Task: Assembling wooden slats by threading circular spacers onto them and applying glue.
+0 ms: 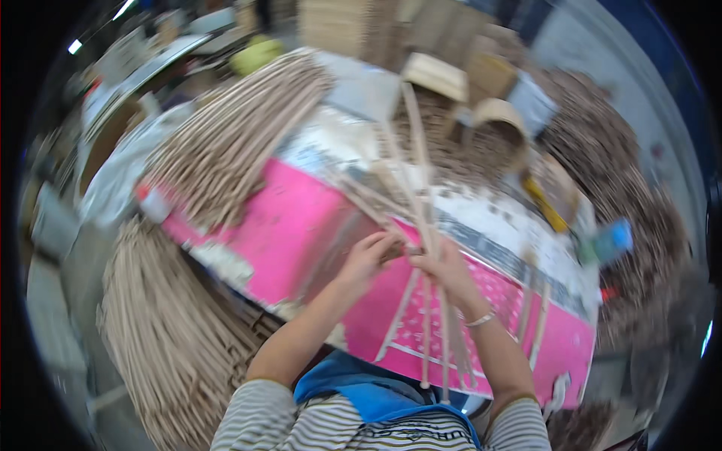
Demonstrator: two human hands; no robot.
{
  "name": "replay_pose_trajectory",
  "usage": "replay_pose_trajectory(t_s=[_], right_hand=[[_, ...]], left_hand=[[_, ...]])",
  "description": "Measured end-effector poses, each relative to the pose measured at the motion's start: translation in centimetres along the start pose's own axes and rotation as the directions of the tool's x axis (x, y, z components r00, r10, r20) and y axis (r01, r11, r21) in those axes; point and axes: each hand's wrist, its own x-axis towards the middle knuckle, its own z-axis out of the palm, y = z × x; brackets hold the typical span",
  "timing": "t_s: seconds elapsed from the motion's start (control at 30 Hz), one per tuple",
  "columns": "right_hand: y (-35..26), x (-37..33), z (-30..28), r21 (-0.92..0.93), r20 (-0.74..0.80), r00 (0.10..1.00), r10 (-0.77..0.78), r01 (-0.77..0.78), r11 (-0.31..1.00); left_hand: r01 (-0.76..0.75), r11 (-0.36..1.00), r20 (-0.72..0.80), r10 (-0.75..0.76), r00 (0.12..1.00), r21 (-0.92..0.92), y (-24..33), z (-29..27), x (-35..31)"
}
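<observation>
Over the middle of the table, my right hand (447,270) is closed around a few long, thin beige strips (420,173). They run up toward the far side and hang down past my wrist, two with knob-like lower ends near my blue apron (353,387). My left hand (370,259) is beside it, its fingers pinched together near the strips. Something small and dark shows at those fingertips, too blurred to name. Under both hands lies a bright pink table covering (289,225) with a white-patterned part.
A thick bundle of beige strands (233,135) lies at the far left of the table. Another bundle (165,331) hangs low on the left. Brown strands (602,143) are heaped on the right. A tan cylindrical container (499,113) and a blue-capped bottle (611,242) stand at the right.
</observation>
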Motion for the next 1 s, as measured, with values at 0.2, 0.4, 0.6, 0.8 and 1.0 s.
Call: replay_pose_trajectory(t_s=[0.2,0.4,0.6,0.8,1.0], right_hand=[[2.0,-2.0,-3.1,0.071,-0.053,0.998,-0.017,0.021,0.997],[4.8,-3.0,-3.5,-0.033,-0.099,0.982,-0.163,0.160,0.987],[2.8,-9.0,-7.9,0.028,-0.199,0.980,0.031,-0.026,0.999],[5.4,-14.3,-9.3,-0.044,-0.145,0.989,0.034,-0.041,0.998],[6.2,-18.5,-10.3,-0.098,-0.246,0.966,0.081,-0.108,0.989]], left_hand=[[0.312,0.938,0.207,-0.338,0.918,0.148,-1.0,3.4,-1.3],[0.208,0.962,0.189,-0.241,0.952,0.174,-3.0,2.5,-1.0],[0.125,0.991,0.087,-0.129,0.988,0.057,0.1,0.7,2.9],[0.031,0.998,0.000,-0.031,1.000,0.059,3.0,-1.6,6.4],[-0.011,1.000,-0.078,0.008,0.997,-0.026,4.5,-1.9,10.5]])
